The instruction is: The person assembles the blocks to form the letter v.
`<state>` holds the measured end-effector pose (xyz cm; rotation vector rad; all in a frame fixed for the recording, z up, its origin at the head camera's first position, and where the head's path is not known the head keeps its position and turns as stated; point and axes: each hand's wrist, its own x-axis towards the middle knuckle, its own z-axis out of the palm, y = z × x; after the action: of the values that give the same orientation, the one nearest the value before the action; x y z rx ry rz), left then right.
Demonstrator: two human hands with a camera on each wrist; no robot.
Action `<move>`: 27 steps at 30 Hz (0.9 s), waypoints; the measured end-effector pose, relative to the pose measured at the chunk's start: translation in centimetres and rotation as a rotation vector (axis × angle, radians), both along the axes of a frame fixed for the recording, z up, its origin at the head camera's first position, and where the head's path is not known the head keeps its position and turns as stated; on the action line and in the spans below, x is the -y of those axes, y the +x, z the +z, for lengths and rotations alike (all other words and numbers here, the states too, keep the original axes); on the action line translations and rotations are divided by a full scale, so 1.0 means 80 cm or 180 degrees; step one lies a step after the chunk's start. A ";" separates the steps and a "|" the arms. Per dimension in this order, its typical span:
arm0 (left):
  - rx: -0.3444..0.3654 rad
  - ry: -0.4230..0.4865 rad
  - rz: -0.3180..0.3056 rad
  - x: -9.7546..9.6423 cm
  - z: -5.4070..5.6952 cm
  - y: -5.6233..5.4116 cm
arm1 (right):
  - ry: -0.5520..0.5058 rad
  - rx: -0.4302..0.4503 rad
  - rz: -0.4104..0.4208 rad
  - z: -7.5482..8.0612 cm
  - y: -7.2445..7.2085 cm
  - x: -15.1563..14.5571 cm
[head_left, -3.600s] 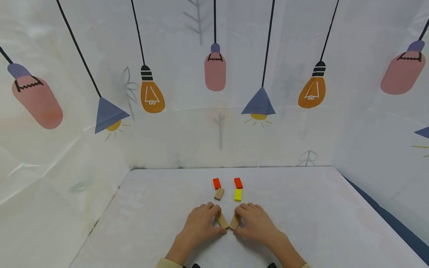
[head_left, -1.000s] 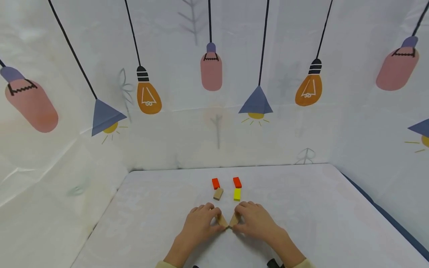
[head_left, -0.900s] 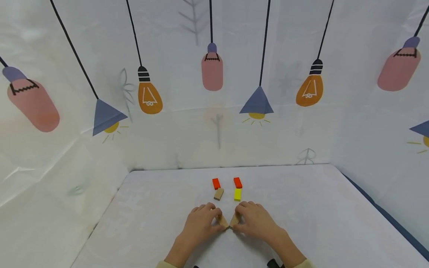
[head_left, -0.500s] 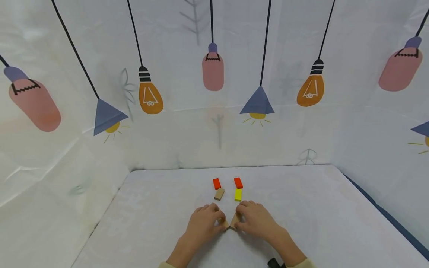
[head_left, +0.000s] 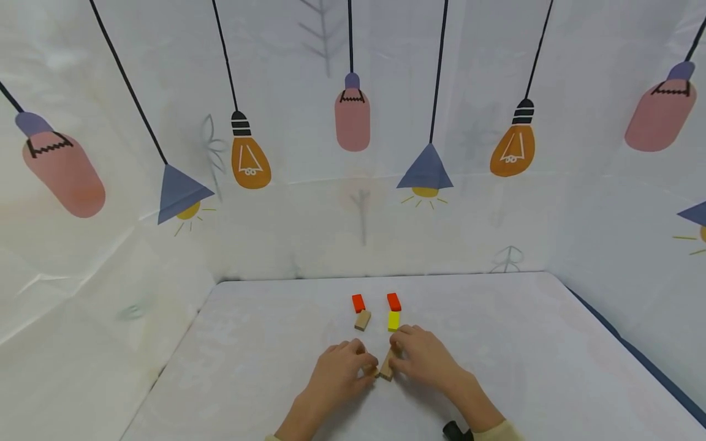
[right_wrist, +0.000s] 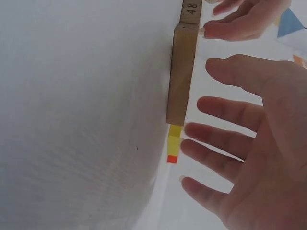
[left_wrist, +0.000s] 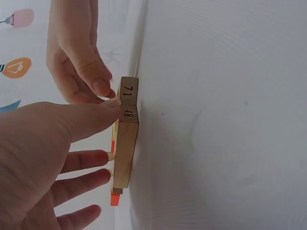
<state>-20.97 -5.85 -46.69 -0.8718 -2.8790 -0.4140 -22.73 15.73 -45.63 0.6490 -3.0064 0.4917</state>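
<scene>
Two plain wooden blocks lie flat on the white table, their near ends meeting. In the left wrist view, the left block point(left_wrist: 125, 153) has 48 on its end and the right one point(left_wrist: 129, 88) has 71. My left hand point(head_left: 339, 373) covers most of the left block in the head view; its thumb touches the numbered end and the straight fingertips reach the block's edge. Beside the right block point(head_left: 387, 367), my right hand point(head_left: 427, 358) has its fingers spread; in the right wrist view they stand slightly off the wood.
Farther back are two red blocks point(head_left: 358, 302), a wooden block point(head_left: 362, 320) touching the left red one, and a yellow block point(head_left: 394, 321) below the right red one. A black object point(head_left: 455, 430) shows by the right wrist. A lamp-printed sheet point(head_left: 309, 233) hangs behind the table.
My left hand has slid rightward over its block, hiding more of it. My right hand has shifted slightly away from the front, uncovering more of the right block. The back blocks stay put.
</scene>
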 end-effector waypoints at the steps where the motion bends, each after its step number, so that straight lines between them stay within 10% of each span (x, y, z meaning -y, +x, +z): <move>1: 0.0015 0.0009 -0.0011 0.000 0.000 0.000 | -0.0006 -0.0039 -0.0004 -0.001 -0.001 -0.001; 27: -0.0320 -0.0142 -0.0255 -0.006 -0.009 0.018 | -0.0174 -0.0113 -0.0334 -0.005 -0.053 -0.015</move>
<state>-19.50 -5.33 -47.39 -0.9883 -2.7790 -0.3048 -26.93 16.97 -46.06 0.4885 -2.9627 0.5486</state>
